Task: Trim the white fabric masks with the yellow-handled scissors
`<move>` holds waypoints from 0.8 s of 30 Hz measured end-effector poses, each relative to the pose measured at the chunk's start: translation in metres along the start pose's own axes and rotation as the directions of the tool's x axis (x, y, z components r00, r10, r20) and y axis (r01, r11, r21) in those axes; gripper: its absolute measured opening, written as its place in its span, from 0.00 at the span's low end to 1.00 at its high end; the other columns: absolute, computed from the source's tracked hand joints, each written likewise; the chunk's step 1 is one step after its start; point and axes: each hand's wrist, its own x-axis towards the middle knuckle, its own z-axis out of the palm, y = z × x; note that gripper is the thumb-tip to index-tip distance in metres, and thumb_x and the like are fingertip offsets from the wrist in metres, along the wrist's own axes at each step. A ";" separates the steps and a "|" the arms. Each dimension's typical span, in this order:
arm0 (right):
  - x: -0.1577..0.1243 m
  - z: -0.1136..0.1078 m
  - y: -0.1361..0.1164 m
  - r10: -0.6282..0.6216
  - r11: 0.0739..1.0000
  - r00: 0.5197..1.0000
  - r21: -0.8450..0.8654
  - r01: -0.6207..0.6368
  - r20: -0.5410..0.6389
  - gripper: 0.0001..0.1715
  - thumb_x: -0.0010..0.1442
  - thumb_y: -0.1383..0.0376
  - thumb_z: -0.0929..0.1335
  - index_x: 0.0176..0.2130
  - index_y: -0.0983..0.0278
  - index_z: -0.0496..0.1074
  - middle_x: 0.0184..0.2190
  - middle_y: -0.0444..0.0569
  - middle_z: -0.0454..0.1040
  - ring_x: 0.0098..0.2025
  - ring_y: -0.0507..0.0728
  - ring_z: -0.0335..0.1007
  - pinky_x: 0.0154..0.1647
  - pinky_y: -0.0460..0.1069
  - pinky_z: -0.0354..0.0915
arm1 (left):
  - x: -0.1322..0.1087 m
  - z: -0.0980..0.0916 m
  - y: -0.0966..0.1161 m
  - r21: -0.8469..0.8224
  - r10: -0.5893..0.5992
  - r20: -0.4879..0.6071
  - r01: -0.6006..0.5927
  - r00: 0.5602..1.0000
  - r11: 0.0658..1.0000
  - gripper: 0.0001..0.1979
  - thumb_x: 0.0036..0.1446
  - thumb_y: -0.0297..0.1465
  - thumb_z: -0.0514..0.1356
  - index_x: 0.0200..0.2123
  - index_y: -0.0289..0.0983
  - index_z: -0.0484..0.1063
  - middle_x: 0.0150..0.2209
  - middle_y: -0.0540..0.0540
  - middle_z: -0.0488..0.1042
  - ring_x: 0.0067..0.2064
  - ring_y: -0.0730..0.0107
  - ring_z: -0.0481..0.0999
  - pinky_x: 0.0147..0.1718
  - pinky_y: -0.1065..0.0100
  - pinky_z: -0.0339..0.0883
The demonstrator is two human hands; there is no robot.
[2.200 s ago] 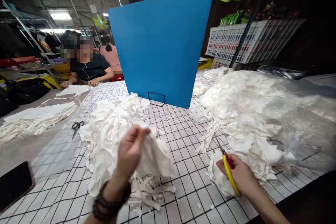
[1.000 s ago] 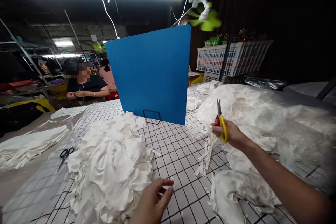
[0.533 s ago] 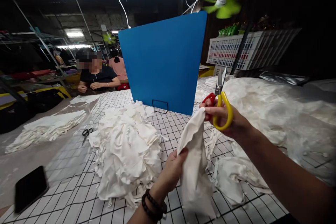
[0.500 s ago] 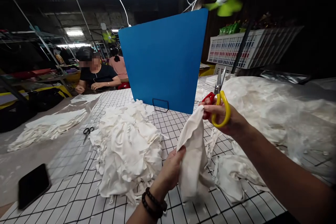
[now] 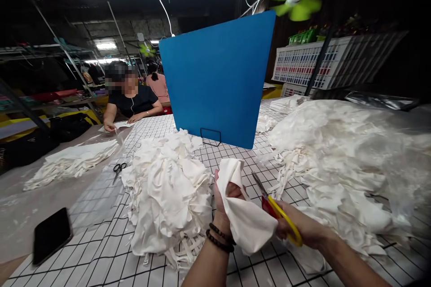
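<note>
A white fabric piece (image 5: 251,226) loops around my left hand (image 5: 220,199), whose fingers are curled and show through the opening in the cloth. My right hand (image 5: 303,224) is closed around scissors (image 5: 284,217) with one yellow and one red handle. Their blades point up and to the left, beside the cloth and apart from it. The right fingertips are at the cloth's lower right edge; whether they pinch it is hidden. Left of my hands lies a big heap of white fabric pieces (image 5: 168,188). More white pieces (image 5: 336,193) lie to the right, partly beneath clear plastic.
A blue board (image 5: 217,85) stands upright on a black wire stand (image 5: 211,136). To the left are small black scissors (image 5: 119,170), a phone (image 5: 52,235) and a fabric stack (image 5: 74,161). A co-worker (image 5: 131,98) sits beyond. White crates (image 5: 303,65) stand back right.
My right hand has come down, and the scissors have swung from upright to tilted left. The cloth, stretched between both hands before, now drapes around my left hand. The co-worker has lifted a pale strip.
</note>
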 end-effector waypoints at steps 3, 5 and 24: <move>0.000 0.004 0.013 -0.063 0.997 0.998 0.034 0.064 -0.028 0.15 0.47 0.67 0.74 0.30 0.63 0.63 0.21 0.36 0.61 0.21 0.46 0.51 0.21 0.43 0.49 | 0.004 0.007 0.004 -0.061 0.040 0.014 -0.039 0.999 0.997 0.29 0.50 0.58 0.57 0.18 0.38 0.63 0.11 0.57 0.51 0.13 0.81 0.49 0.12 0.74 0.47; 0.001 0.002 0.010 -0.104 0.992 0.989 0.055 0.110 -0.105 0.14 0.49 0.66 0.73 0.30 0.63 0.63 0.22 0.37 0.61 0.22 0.46 0.52 0.23 0.44 0.50 | 0.004 0.010 0.009 -0.104 0.031 0.040 -0.027 0.999 0.994 0.31 0.47 0.62 0.56 0.19 0.38 0.64 0.11 0.57 0.51 0.13 0.81 0.49 0.13 0.74 0.46; -0.049 -0.039 -0.066 -0.422 0.906 0.755 -0.241 0.347 -0.501 0.18 0.46 0.62 0.77 0.28 0.61 0.65 0.32 0.45 0.70 0.24 0.49 0.60 0.22 0.46 0.60 | 0.020 0.002 0.041 0.946 0.124 0.261 -0.280 0.957 0.167 0.15 0.53 0.35 0.57 0.36 0.30 0.79 0.38 0.39 0.79 0.35 0.66 0.78 0.34 0.69 0.73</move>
